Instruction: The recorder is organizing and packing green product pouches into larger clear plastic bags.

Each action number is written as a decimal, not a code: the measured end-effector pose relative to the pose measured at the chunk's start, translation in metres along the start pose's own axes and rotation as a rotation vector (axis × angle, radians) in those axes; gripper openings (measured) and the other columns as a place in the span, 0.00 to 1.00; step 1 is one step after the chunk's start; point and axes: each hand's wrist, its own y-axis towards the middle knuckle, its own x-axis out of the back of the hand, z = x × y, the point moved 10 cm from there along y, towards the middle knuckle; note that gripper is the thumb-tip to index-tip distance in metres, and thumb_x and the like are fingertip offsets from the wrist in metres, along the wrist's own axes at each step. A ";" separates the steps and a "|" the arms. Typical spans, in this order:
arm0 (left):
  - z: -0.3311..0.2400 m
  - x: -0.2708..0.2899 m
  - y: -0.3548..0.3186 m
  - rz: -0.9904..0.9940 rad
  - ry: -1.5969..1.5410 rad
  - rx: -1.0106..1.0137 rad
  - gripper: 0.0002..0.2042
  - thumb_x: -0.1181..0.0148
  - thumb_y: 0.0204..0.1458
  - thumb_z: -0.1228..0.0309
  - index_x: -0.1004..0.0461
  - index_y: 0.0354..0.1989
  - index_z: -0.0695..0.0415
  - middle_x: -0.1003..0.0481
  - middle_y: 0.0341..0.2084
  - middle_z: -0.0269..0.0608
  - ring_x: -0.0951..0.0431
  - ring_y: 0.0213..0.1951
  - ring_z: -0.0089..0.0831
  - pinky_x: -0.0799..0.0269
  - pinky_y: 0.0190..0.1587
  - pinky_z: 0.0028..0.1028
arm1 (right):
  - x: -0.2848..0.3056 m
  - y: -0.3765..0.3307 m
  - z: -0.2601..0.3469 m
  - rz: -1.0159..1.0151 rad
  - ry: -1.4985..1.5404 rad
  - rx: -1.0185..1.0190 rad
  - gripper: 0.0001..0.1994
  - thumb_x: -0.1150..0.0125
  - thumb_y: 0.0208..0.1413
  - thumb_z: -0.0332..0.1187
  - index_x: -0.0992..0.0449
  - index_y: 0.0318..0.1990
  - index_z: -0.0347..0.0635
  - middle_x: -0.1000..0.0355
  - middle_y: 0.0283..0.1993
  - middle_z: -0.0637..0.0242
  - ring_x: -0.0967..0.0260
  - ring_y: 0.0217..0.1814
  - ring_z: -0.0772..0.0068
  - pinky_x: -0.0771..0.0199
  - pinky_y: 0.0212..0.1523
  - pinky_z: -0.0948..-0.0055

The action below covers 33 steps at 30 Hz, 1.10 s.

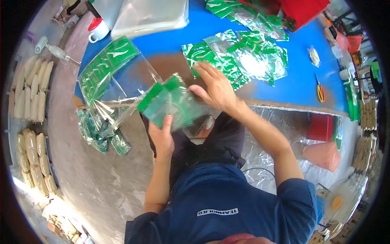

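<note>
My left hand [162, 138] grips a small stack of clear plastic packets [172, 103] with green printing, its thumb lying on top of them. They are held over my lap at the table's near edge. My right hand [217, 87] is open, fingers apart, just right of the stack and nearest to a loose pile of green-and-clear packets [254, 61] on the blue table. To the left, a large clear bag [107, 61] with a green printed band lies on the table. Its gathered lower part hangs over the edge, with green packets [95, 130] inside.
The blue table [302, 91] also bears scissors [320, 91] with red-yellow handles, a small clear-wrapped bundle [314, 56], a stack of clear sheets [150, 18], a white mug [97, 29] and a red bag [302, 12]. A fan [339, 201] stands at lower right; wrapped bundles [32, 89] stand left.
</note>
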 end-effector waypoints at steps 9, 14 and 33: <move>0.022 -0.014 -0.025 0.126 -0.439 0.352 0.27 0.35 0.53 0.77 0.36 0.62 0.61 0.28 0.53 0.40 0.29 0.57 0.36 0.33 0.62 0.37 | -0.020 -0.055 0.000 -0.106 0.391 -0.035 0.17 0.35 0.57 0.27 0.28 0.54 0.36 0.24 0.49 0.61 0.25 0.51 0.63 0.26 0.51 0.67; 0.063 -0.033 -0.024 0.172 -0.685 0.516 0.25 0.35 0.54 0.76 0.34 0.61 0.58 0.27 0.53 0.38 0.26 0.54 0.32 0.31 0.61 0.37 | -0.057 -0.075 -0.003 -0.107 1.397 -0.703 0.06 0.41 0.62 0.26 0.28 0.44 0.37 0.26 0.39 0.71 0.30 0.40 0.83 0.28 0.40 0.81; -0.070 -0.067 -0.006 0.657 1.039 -0.620 0.11 0.35 0.42 0.75 0.20 0.36 0.58 0.24 0.51 0.52 0.22 0.51 0.44 0.26 0.55 0.35 | 0.022 -0.034 -0.002 0.210 0.403 0.077 0.22 0.41 0.60 0.43 0.28 0.55 0.34 0.28 0.55 0.50 0.32 0.61 0.45 0.34 0.62 0.55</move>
